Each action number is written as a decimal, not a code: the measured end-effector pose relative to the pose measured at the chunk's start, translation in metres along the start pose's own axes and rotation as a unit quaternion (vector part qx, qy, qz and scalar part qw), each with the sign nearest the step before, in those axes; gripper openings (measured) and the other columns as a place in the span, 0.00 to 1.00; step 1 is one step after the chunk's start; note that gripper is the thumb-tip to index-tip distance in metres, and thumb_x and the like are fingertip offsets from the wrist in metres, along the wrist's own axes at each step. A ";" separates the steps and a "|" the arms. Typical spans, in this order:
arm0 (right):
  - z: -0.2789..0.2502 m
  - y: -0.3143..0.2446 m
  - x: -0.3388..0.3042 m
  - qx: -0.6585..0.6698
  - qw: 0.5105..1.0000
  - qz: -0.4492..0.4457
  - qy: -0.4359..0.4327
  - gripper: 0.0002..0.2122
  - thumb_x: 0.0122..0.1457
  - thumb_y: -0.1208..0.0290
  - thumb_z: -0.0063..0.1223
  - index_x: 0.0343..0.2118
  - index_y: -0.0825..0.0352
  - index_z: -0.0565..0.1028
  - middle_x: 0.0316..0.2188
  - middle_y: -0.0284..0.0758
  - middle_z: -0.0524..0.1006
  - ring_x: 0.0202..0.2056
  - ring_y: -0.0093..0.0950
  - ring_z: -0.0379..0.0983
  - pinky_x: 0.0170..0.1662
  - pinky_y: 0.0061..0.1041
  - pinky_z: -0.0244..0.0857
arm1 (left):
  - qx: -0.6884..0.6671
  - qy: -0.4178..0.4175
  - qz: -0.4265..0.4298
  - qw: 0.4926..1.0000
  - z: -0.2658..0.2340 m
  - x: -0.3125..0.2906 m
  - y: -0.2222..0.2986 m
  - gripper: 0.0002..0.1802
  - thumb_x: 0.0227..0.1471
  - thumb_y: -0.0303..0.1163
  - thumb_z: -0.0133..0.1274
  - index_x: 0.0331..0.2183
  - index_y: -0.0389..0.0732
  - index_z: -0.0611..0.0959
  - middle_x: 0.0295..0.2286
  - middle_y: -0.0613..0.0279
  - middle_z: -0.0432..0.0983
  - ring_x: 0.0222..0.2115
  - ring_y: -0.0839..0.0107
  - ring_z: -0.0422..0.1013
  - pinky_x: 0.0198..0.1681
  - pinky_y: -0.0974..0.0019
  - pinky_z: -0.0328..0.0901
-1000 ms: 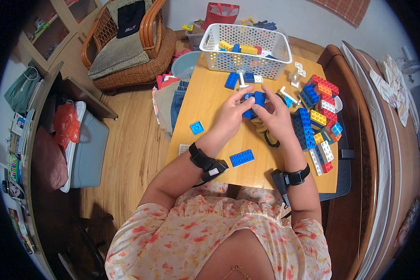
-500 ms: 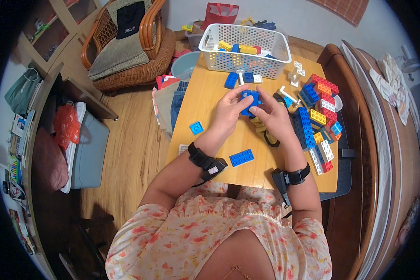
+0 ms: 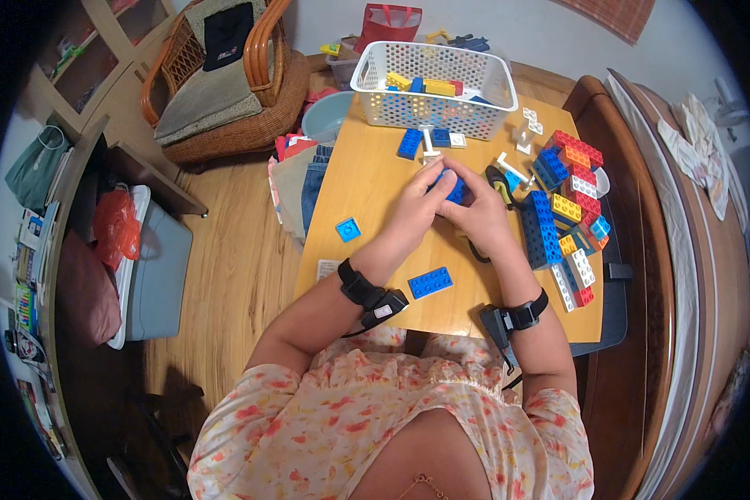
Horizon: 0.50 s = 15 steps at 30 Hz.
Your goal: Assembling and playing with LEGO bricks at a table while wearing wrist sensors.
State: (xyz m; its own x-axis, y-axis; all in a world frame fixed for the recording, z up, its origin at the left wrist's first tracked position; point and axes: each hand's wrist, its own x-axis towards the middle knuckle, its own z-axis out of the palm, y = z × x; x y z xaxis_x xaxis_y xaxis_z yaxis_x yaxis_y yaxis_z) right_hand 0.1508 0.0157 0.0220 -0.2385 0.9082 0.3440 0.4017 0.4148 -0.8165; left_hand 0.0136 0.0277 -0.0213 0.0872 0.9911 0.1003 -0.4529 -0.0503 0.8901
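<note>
Both of my hands close around a dark blue toy brick above the middle of the wooden table. My left hand grips it from the left, thumb on top. My right hand holds it from the right, and the fingers cover much of it. Nearer to me lies a blue studded brick, and a small light blue square brick rests to the left. Just beyond my fingers are a white post-shaped piece and a blue brick. A black and yellow object is partly hidden behind my right hand.
A white perforated basket with loose bricks stands at the table's far edge. Along the right side sits a cluster of joined bricks, including a tall blue stack. A wicker chair is at the far left, with a bed on the right.
My fingers have closed further around the blue brick, so less of it shows. My right hand has shifted slightly left and turned inward. The pieces on the table stay in place.
</note>
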 end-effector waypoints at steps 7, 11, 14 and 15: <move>-0.011 0.013 0.006 0.156 0.983 0.098 0.021 0.29 0.49 0.69 0.68 0.55 0.65 0.71 0.46 0.37 0.75 0.44 0.25 0.73 0.49 0.24 0.68 | -0.007 -0.075 -0.011 0.997 0.006 -0.008 0.026 0.36 0.58 0.35 0.56 0.61 0.31 0.59 0.55 0.54 0.64 0.54 0.70 0.63 0.56 0.67 0.60; -0.011 0.014 0.008 0.268 0.959 0.081 0.048 0.30 0.52 0.73 0.66 0.58 0.70 0.67 0.46 0.35 0.74 0.44 0.22 0.72 0.47 0.22 0.69 | -0.005 -0.092 -0.015 0.996 0.000 -0.004 0.025 0.34 0.57 0.32 0.57 0.59 0.31 0.62 0.53 0.55 0.67 0.53 0.69 0.65 0.56 0.67 0.61; -0.014 0.009 0.008 0.312 0.945 0.091 0.045 0.30 0.53 0.75 0.65 0.59 0.71 0.65 0.46 0.36 0.74 0.44 0.22 0.72 0.47 0.22 0.69 | -0.024 -0.109 0.024 0.994 0.000 -0.004 0.026 0.31 0.56 0.31 0.57 0.57 0.30 0.65 0.51 0.56 0.69 0.52 0.70 0.67 0.56 0.66 0.62; -0.016 0.008 0.008 0.341 0.934 0.096 0.041 0.30 0.53 0.76 0.65 0.59 0.70 0.66 0.46 0.36 0.74 0.45 0.22 0.72 0.48 0.22 0.69 | -0.026 -0.109 0.027 0.993 0.002 -0.004 0.028 0.30 0.57 0.31 0.57 0.56 0.30 0.65 0.50 0.55 0.70 0.51 0.69 0.67 0.55 0.66 0.63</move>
State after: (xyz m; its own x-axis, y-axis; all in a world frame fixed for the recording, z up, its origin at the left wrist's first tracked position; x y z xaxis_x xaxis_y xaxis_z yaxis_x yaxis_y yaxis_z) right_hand 0.1660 0.0269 0.0255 -0.1395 0.9749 0.1733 -0.2330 0.1378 -0.9627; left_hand 0.0022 0.0219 0.0041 0.2501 0.9364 0.2462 -0.5065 -0.0902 0.8575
